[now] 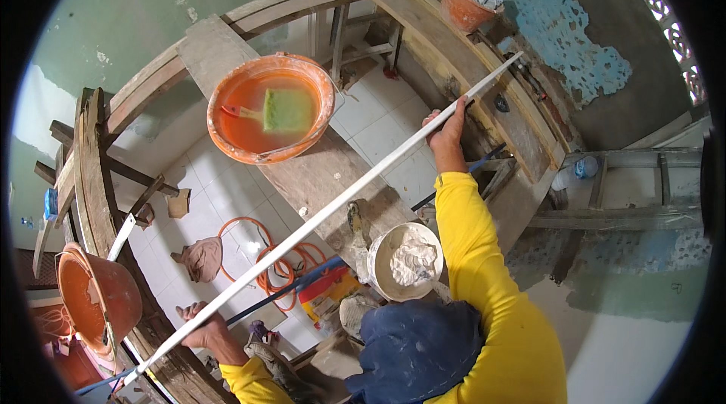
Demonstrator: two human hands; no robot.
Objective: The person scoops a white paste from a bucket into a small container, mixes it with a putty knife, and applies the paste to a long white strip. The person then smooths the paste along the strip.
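A long white bar (333, 207), straight and slim, slants across the view from the lower left to the upper right. My right hand (448, 135) is closed around it toward its far end, with the yellow-sleeved arm stretched out. Lower down at the left, my left hand (203, 327) grips the same bar nearer its other end; part of its fingers is hidden. Beyond the bar, an orange bucket (219, 135) of cloudy water stands on a plank, with a green sponge-like block (287, 110) and a red-handled tool (240, 111) in it.
Near my right arm is a white pail (382, 283) of white paste. Wooden beams (102, 177) and a plank (318, 184) form a scaffold above the tiled floor (200, 169). An orange hose (283, 271) lies coiled below. Further orange buckets stand left (113, 294) and far right (463, 7).
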